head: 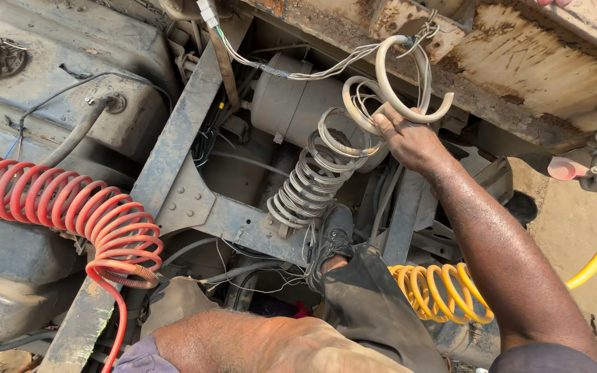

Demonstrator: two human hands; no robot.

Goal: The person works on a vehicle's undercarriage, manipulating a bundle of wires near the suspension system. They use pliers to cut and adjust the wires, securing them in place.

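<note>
While the right hand (409,141) clenches the grey coiled cable (326,162), red coiled hose (63,204) lies at nine o'clock; left hand unseen.

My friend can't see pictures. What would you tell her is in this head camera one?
A person's right hand grips a pale grey coiled hose with thin wires running through it, above a dusty truck frame. A red coiled hose stretches across the left, and a yellow coiled hose lies under the arm. The person's shoe rests on the frame; the left hand is out of view.

Red coiled hose (63,207) cut off at left edge
</note>
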